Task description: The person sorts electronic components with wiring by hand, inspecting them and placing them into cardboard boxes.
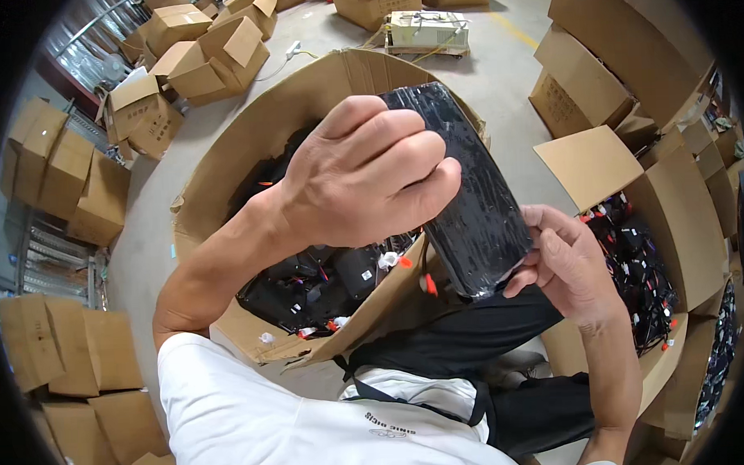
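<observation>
A long black block wrapped in glossy plastic film [477, 204] is held up at chest height. My left hand [362, 171] grips its upper end, fingers curled over the top face. My right hand [566, 263] cups the lower end from underneath, fingertips on the bottom corner. Below the hands stands a large open cardboard box [246, 147] holding several similar black packs with red and white connectors and wires [324, 279].
A second open cardboard box [675, 222] with black wired parts stands at the right. Many cardboard boxes [185, 50] lie stacked at the left and back on the concrete floor. A pale machine on a pallet [426, 30] sits far behind. My black trousers [474, 344] show below.
</observation>
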{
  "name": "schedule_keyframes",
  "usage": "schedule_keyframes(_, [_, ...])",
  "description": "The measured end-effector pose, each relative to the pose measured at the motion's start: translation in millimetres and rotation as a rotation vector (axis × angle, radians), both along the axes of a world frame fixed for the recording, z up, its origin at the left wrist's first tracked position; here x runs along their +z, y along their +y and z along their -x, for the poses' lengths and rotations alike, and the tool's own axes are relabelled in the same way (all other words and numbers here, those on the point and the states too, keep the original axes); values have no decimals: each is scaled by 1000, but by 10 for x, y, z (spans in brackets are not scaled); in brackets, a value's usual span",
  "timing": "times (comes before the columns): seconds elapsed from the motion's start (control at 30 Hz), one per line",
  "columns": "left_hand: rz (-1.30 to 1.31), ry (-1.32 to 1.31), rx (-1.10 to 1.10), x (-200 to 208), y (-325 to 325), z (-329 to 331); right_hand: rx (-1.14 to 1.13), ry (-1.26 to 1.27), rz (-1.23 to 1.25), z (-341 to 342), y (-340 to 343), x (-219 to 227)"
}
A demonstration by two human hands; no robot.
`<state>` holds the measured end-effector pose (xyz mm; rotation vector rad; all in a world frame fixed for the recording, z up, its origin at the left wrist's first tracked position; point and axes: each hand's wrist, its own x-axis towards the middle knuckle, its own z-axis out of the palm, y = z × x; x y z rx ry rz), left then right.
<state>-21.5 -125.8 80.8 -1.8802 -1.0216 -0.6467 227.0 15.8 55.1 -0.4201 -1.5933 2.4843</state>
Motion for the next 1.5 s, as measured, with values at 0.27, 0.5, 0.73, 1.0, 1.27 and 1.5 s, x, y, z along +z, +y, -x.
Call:
schedule_keyframes(0.27, [173, -436, 108, -43, -124, 173, -321, 36, 7, 148, -175, -113])
schedule_keyframes(0.5, [1085, -883, 1411, -1811, -1882, 1439, -616, -95, -380, -627, 581, -99])
schedule_keyframes(0.73, [823, -1887, 1151, -2181, -2105, 1368, -549, -131, -492, -991, 677, -325])
schedule_keyframes(1.0, [536, -1663, 554, -783, -1259, 850, -620, -142, -426, -981, 670, -603])
schedule_keyframes(1.27, [861, -731, 74, 174, 569, -1278, -641, -15, 33, -996, 656, -618])
schedule_keyframes(1.5, [910, -743, -109, -322, 1177, -1992, -818, 27, -99, -1499, 667, -702])
